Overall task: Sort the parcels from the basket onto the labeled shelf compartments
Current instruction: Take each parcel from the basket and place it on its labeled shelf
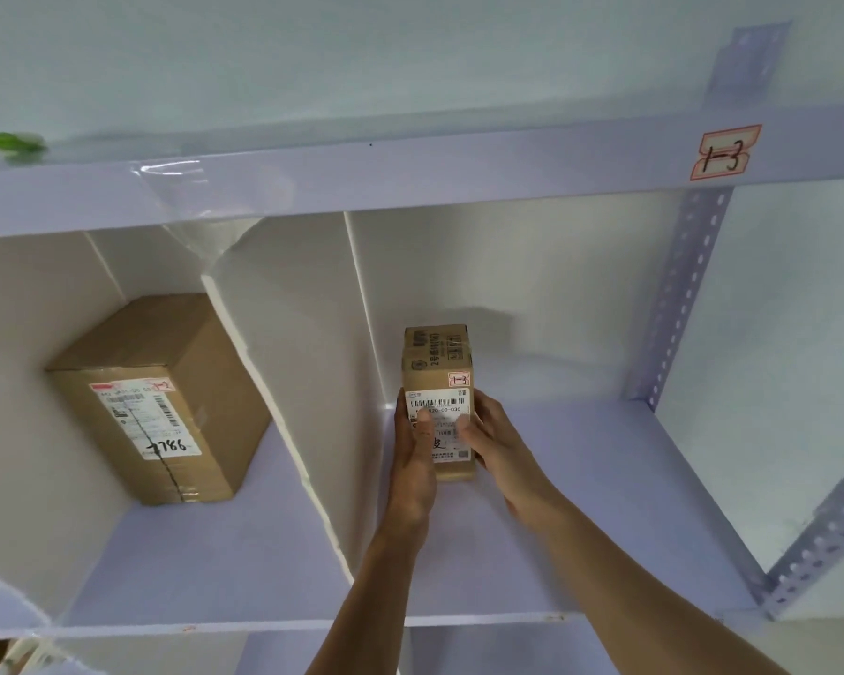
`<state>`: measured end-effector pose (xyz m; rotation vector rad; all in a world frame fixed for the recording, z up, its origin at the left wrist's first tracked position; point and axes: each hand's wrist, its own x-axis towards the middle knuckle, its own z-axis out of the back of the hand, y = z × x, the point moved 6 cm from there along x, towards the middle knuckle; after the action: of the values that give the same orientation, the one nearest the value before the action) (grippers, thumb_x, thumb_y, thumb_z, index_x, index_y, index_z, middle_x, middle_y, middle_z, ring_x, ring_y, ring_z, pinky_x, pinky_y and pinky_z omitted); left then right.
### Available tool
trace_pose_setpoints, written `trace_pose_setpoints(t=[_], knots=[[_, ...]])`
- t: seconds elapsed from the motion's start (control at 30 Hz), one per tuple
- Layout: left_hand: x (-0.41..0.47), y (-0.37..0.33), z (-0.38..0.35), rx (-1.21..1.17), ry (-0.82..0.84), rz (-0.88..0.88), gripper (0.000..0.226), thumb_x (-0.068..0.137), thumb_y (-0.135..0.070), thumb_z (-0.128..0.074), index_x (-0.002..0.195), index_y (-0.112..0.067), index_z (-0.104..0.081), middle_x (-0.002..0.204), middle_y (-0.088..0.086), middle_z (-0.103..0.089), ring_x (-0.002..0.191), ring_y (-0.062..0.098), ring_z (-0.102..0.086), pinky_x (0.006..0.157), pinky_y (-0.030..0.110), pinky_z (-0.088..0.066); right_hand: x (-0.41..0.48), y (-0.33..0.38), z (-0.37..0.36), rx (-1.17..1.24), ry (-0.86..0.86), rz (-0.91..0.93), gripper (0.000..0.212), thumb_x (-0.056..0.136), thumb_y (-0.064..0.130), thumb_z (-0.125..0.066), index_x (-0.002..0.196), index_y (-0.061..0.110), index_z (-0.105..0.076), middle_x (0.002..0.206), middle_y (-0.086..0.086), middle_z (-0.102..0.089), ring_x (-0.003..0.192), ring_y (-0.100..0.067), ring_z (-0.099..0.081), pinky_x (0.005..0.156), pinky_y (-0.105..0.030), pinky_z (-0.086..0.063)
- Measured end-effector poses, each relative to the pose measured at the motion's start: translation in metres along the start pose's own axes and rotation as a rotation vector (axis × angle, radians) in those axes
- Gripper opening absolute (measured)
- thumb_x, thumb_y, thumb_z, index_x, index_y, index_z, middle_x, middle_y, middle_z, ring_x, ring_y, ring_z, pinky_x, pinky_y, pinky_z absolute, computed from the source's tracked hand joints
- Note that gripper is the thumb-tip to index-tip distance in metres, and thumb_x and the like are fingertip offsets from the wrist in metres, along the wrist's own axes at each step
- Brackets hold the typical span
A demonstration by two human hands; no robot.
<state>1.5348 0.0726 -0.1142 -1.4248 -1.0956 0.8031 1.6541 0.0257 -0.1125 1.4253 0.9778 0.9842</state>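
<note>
While both hands grip it, the small parcel [437, 362] sits low in the right-hand compartment of the shelf, toward that compartment's left side and just beside the white divider [283, 362]. It is a brown cardboard box lying lengthwise, its far end pointing at the back wall. Whether its underside rests on the shelf board [581, 479] or hovers just over it cannot be told. A white shipping label [440, 416] with barcodes covers the near part of its top face, and a small red-edged tag [458, 380] marked 1-3 sits at the label's upper right corner.

The left hand [412, 455] clasps the parcel's left side with its thumb laid across the label. The right hand [495, 445] clasps the right side, its thumb also on the label and its fingers [483, 406] curled against the cardboard. Both bare forearms reach up from the bottom edge of the view.

On the front rail of the shelf above, over the right end of this compartment, a taped paper sign [724, 153] reads 1-3. A perforated metal post [678, 294] stands at the compartment's right rear, and a second perforated strut [819, 533] slants up in the lower right corner.

Left of the divider, in the neighbouring compartment, a large brown box [166, 397] lies well apart from the parcel, carrying its own label with black handwritten digits and a small tag [163, 384] marked 1-2. A blurred green object [15, 141] shows at the far left on the upper shelf.
</note>
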Motion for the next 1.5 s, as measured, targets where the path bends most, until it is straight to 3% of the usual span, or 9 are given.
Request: trace_pose_setpoints(t=[0.2,0.37,0.63,0.87,1.07,1.2,1.37,1.43,1.5], knots=[[0.026,0.01,0.002,-0.027,-0.057,0.009,0.046,0.114,-0.035,-0.039,0.16,-0.033,-0.037,0.143,-0.001,-0.065,0.121,0.013,-0.069,0.082,0.02,-0.058,0.025,-0.004,-0.004,-0.028,-0.028,0.037,0.063,0.093,0.038,-0.07,0.15,0.031,-0.045,0.14,0.009,-0.065,0.131,-0.011,-0.061,0.111,-0.046,-0.05],[0.044,0.013,0.004,-0.057,-0.107,0.011,0.045,0.114,-0.032,-0.04,0.159,-0.028,-0.039,0.142,0.003,-0.065,0.124,0.019,-0.067,0.081,0.02,-0.058,0.042,-0.007,-0.005,-0.045,-0.051,0.06,0.056,0.098,0.023,-0.068,0.149,0.03,-0.047,0.14,0.007,-0.065,0.134,-0.011,-0.059,0.113,-0.047,-0.049],[0.059,0.008,0.003,-0.064,-0.134,0.029,0.043,0.114,-0.028,-0.042,0.156,-0.034,-0.042,0.125,-0.013,-0.071,0.101,-0.004,-0.072,0.072,0.015,-0.056,0.062,-0.01,-0.002,-0.08,-0.087,0.059,0.059,0.097,0.006,-0.068,0.147,0.031,-0.049,0.137,0.01,-0.067,0.132,-0.008,-0.059,0.11,-0.046,-0.052],[0.064,0.013,0.003,-0.059,-0.161,0.039,0.043,0.115,-0.028,-0.041,0.158,-0.03,-0.041,0.14,-0.001,-0.066,0.12,0.013,-0.069,0.081,0.02,-0.059,0.069,-0.017,0.001,-0.102,-0.124,0.054,0.061,0.094,0.006,-0.072,0.143,0.036,-0.05,0.139,0.018,-0.064,0.137,-0.007,-0.054,0.11,-0.042,-0.052],[0.066,0.013,0.004,-0.025,-0.188,0.019,0.039,0.114,-0.025,-0.041,0.153,-0.026,-0.046,0.136,-0.003,-0.067,0.106,-0.003,-0.07,0.077,0.016,-0.057,0.07,-0.012,-0.001,-0.231,-0.171,0.075,0.06,0.095,0.007,-0.071,0.142,0.035,-0.048,0.128,0.029,-0.061,0.123,0.001,-0.058,0.106,-0.035,-0.054],[0.066,0.013,0.004,0.004,-0.213,0.067,0.043,0.114,-0.02,-0.041,0.156,-0.027,-0.044,0.145,0.001,-0.062,0.126,0.015,-0.065,0.084,0.019,-0.058,0.069,-0.012,-0.002,-0.249,-0.158,0.044,0.059,0.094,0.005,-0.07,0.139,0.036,-0.049,0.126,0.03,-0.061,0.13,-0.007,-0.056,0.106,-0.035,-0.054],[0.067,-0.008,0.002,-0.102,-0.172,0.105,0.052,0.108,-0.01,-0.041,0.155,-0.031,-0.05,0.137,0.001,-0.07,0.12,0.021,-0.07,0.085,0.028,-0.062,0.067,0.013,-0.008,-0.111,-0.022,-0.115,0.05,0.09,0.049,-0.073,0.134,0.028,-0.058,0.126,0.006,-0.073,0.107,-0.006,-0.073,0.089,-0.031,-0.058],[0.071,-0.017,-0.002,-0.166,-0.14,0.168,0.039,0.105,-0.035,-0.049,0.14,-0.028,-0.064,0.128,0.011,-0.074,0.114,0.031,-0.073,0.091,0.048,-0.063,0.064,0.029,-0.013,-0.095,0.026,-0.187,0.068,0.084,0.076,-0.063,0.132,0.028,-0.059,0.118,0.008,-0.076,0.094,0.0,-0.075,0.078,-0.024,-0.053],[0.079,-0.014,-0.006,-0.196,-0.105,0.247,0.062,0.09,-0.072,-0.059,0.134,-0.028,-0.068,0.128,0.014,-0.074,0.117,0.037,-0.072,0.102,0.064,-0.055,0.065,0.038,-0.013,-0.119,0.039,-0.207,0.064,0.084,0.085,-0.052,0.121,0.034,-0.065,0.102,0.015,-0.079,0.083,0.007,-0.074,0.073,-0.022,-0.05]])
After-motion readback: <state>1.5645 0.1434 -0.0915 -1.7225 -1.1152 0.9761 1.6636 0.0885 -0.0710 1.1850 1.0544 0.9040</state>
